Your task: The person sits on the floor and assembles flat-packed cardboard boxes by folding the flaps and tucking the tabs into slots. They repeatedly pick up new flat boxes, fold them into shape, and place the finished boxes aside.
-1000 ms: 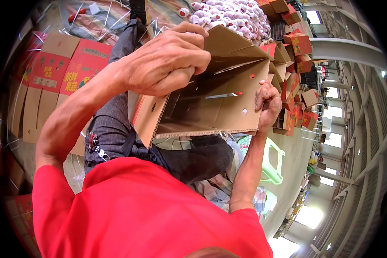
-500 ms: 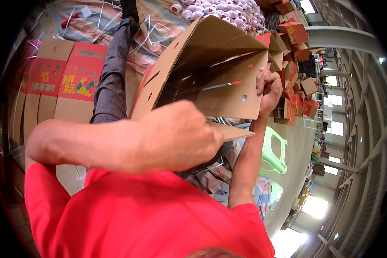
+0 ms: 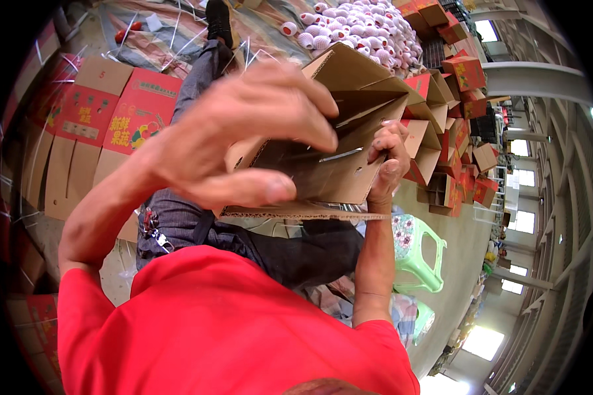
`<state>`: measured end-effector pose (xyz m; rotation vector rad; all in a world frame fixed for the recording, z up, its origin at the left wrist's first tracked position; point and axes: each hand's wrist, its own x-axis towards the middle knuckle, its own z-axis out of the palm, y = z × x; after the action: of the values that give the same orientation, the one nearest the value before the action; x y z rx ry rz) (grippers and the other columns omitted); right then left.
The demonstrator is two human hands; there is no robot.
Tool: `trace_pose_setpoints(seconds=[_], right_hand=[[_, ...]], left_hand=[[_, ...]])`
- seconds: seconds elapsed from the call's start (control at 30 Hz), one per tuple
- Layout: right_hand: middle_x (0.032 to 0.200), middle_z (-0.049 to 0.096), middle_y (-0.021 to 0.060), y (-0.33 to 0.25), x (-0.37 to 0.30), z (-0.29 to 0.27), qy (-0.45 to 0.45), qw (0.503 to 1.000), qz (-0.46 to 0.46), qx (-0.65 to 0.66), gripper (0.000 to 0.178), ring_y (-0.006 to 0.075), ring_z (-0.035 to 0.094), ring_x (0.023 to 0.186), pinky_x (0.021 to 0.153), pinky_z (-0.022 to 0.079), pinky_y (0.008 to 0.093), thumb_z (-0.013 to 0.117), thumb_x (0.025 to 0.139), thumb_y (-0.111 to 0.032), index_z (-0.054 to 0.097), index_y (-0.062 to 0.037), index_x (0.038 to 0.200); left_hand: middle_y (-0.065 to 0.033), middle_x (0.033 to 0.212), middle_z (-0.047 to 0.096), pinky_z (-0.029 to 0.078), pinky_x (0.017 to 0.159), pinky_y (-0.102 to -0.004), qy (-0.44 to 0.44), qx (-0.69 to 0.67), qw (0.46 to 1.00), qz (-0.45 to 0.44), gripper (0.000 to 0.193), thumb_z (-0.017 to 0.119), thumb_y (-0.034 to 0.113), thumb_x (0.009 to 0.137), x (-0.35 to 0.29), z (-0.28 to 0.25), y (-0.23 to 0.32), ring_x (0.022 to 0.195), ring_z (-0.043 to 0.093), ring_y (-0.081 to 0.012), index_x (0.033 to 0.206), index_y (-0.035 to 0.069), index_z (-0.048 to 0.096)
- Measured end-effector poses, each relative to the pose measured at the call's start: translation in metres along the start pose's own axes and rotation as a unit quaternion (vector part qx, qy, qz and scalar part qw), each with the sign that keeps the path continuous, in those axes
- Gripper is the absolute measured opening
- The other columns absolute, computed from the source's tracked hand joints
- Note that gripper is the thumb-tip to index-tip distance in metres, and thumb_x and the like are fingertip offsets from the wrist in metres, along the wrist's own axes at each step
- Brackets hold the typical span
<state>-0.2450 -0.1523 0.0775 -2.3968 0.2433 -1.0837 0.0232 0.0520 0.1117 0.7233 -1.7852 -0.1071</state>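
A brown cardboard box stands tilted in front of me, its open side toward me, with slots and holes cut in its walls. My right hand grips the edge of its right wall, fingers curled over the board. Above the box's left side hangs my left hand, smeared by motion, its thumb and fingers spread with nothing between them. It hides much of the left wall. A flap runs along the near edge of the opening, almost edge-on to me.
Red and brown flat cartons lie at the left. Several fruits in white foam nets are heaped at the back on a striped tarp. Open boxes are piled at the far right. A green stool stands right of my forearm.
My left hand has gone from a closed shape near the box's front to spread fingers, higher and further left. The near flap has swung up, and my right hand still grips the right wall.
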Motion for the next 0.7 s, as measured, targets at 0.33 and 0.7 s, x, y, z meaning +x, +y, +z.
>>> trace_pose_setpoints(seconds=[0.33,0.7], right_hand=[[0.080,0.054,0.0150,0.029,-0.033,0.049,-0.347,0.936,0.063,-0.007,0.021,0.0348,0.052,0.079,0.087,0.040,0.0447,0.062,0.096,-0.020,0.062,-0.0047,0.082],[0.111,0.063,0.0188,0.054,-0.120,0.073,-0.399,0.863,0.304,-0.062,0.013,0.0359,0.054,0.114,0.100,0.045,0.0445,0.068,0.092,-0.009,0.068,-0.0021,0.103]], left_hand=[[-0.0144,0.062,0.056,0.044,0.090,-0.0465,-0.112,0.046,0.992,-0.035,0.028,0.061,0.028,0.093,0.019,0.037,-0.031,0.066,0.059,-0.0385,0.078,0.005,0.054],[-0.0104,0.060,0.064,0.044,0.094,-0.0433,-0.257,0.050,0.965,-0.015,0.020,0.065,0.026,0.086,-0.008,0.146,-0.072,0.063,0.065,-0.0342,0.077,0.008,0.065]])
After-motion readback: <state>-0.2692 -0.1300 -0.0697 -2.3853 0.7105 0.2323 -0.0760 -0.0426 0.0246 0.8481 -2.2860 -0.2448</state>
